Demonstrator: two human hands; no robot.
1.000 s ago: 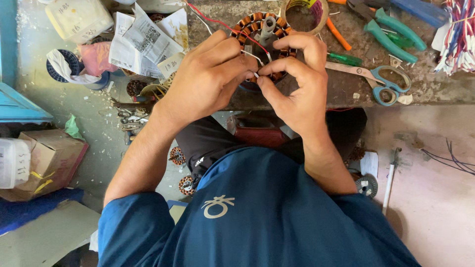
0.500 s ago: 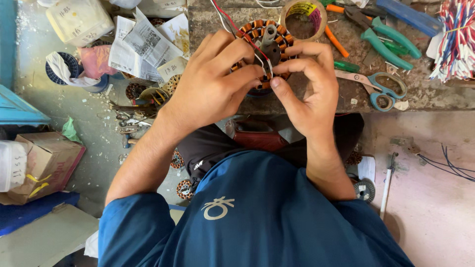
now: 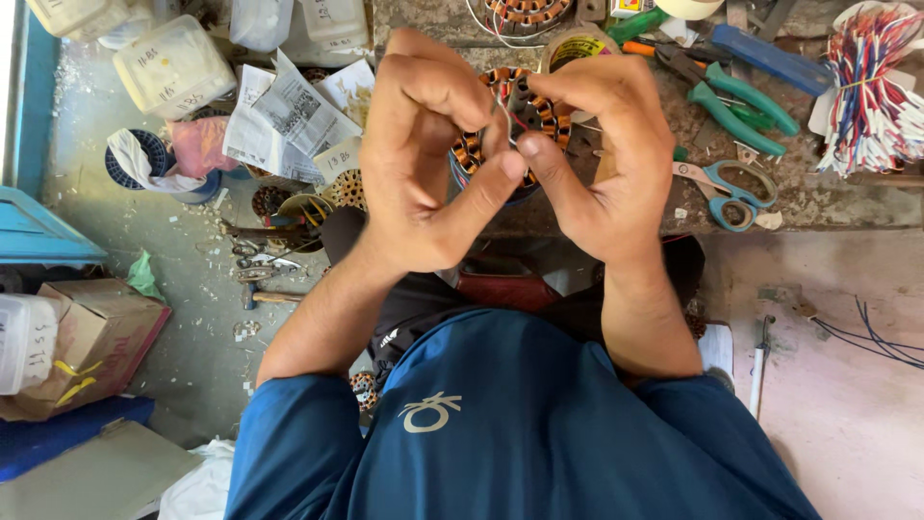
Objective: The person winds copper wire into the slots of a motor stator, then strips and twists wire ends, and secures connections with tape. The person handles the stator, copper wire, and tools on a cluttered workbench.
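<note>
Two bare hands show, the left hand (image 3: 423,164) and the right hand (image 3: 606,154). Two round motor stators wound with copper coils are in sight: one between the hands (image 3: 486,144), one at the far edge of the desk (image 3: 525,12). One pair of blue-handled scissors (image 3: 727,188) lies at right, with two green-handled pliers (image 3: 741,101) beyond it. One bundle of red, white and blue wires (image 3: 866,91) sits far right. Three translucent plastic jars (image 3: 173,67) stand far left. One brown cardboard box (image 3: 91,342) rests on the floor at left.
</note>
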